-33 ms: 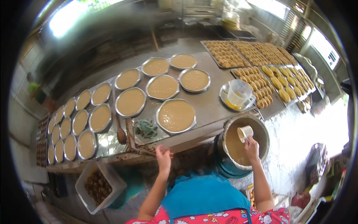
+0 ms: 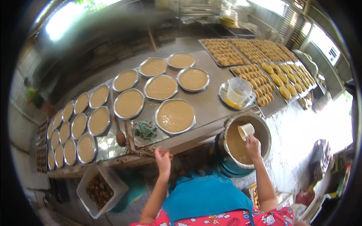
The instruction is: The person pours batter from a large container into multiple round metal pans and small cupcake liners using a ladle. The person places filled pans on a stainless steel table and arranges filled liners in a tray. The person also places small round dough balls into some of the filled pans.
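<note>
My right hand (image 2: 253,147) grips a cream-coloured cup (image 2: 247,130) by its handle side. The cup is tilted above tan batter (image 2: 235,145) in a large round pot (image 2: 266,145). My left hand (image 2: 163,161) is empty, its fingers loosely bent and apart, just off the table's front edge. Beyond it lies a crumpled grey-green cloth (image 2: 145,130). The nearest round metal pan (image 2: 175,116), filled with smooth tan batter, sits to the right of the cloth.
Several more batter-filled pans (image 2: 129,104) cover the table leftward. A wooden spoon (image 2: 120,138) lies among them. A clear measuring jug (image 2: 239,92) stands on a metal plate at right, near trays of baked pieces (image 2: 256,81). A plastic bin (image 2: 98,192) with brown contents stands lower left.
The view has shifted slightly, moving the table and pans a little leftward in it. My right hand still holds the cup over the pot, and my left hand remains empty.
</note>
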Tool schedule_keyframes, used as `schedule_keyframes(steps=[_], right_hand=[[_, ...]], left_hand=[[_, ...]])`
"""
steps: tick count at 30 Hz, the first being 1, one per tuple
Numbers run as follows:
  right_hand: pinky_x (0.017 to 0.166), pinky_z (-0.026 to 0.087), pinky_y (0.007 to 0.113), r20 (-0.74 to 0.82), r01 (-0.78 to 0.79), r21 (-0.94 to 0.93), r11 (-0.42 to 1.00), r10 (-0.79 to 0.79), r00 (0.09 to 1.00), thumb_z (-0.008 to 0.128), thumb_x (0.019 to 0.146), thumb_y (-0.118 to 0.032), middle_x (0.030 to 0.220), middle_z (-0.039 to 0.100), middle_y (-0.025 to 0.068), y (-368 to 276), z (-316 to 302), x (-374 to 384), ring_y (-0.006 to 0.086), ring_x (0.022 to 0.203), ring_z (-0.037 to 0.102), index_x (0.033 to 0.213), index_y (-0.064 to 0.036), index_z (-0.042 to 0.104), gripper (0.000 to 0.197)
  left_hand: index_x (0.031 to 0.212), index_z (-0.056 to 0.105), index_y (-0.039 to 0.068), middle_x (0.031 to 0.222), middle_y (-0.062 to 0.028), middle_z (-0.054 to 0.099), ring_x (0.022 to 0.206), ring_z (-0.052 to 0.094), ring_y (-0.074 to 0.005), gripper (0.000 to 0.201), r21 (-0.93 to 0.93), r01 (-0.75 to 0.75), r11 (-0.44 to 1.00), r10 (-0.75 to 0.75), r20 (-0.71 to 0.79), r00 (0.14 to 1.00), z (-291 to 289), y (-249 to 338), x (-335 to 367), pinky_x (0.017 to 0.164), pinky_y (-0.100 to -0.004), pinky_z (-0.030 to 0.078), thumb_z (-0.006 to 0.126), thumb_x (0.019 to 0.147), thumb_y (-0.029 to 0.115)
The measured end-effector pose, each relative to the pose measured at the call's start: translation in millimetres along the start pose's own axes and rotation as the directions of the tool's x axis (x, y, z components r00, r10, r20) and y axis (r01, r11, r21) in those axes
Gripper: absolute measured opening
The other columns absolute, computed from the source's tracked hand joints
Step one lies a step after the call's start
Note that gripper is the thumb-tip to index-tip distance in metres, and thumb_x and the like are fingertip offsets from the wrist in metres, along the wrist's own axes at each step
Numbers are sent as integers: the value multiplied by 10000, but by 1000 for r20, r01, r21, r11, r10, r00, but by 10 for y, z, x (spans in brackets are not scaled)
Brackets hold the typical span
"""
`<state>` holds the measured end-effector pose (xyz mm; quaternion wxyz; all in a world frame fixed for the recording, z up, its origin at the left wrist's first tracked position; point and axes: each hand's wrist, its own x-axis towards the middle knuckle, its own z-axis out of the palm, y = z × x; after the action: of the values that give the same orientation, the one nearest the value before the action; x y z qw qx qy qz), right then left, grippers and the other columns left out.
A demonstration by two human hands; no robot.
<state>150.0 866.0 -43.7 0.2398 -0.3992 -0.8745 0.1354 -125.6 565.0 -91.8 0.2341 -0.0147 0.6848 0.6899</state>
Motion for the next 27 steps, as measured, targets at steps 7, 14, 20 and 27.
schedule_keyframes(steps=[7,14,20,27], right_hand=[[598,453,492,39,93,-143,985,-88,995,558,839,-100,681,567,211,0,-34,164,398,664,576,792,-38,506,94],[593,463,490,90,176,-218,960,-160,983,555,832,-92,670,566,215,-41,6,181,393,656,583,769,-28,508,102],[570,464,487,112,223,-243,944,-201,973,558,829,-92,638,562,217,-23,-21,201,396,618,583,753,-27,506,113],[568,433,494,142,237,-246,940,-206,968,584,816,-67,629,550,212,-58,-17,229,400,617,571,779,-27,492,107]], left_hand=[[1212,418,53,960,-86,558,700,569,-134,348,22,-9,1000,8,10,1000,-108,35,122,574,-247,463,481,872,15],[1213,426,47,965,-77,540,692,561,-124,354,7,-59,998,58,12,998,-312,32,168,574,-230,447,479,865,10],[1212,430,57,974,-78,539,689,564,-123,361,16,-57,998,57,-13,998,-471,-49,104,562,-231,452,483,860,4],[1205,436,71,987,-75,540,678,565,-117,352,43,-56,997,58,-36,998,-628,-171,141,558,-232,449,485,861,13]])
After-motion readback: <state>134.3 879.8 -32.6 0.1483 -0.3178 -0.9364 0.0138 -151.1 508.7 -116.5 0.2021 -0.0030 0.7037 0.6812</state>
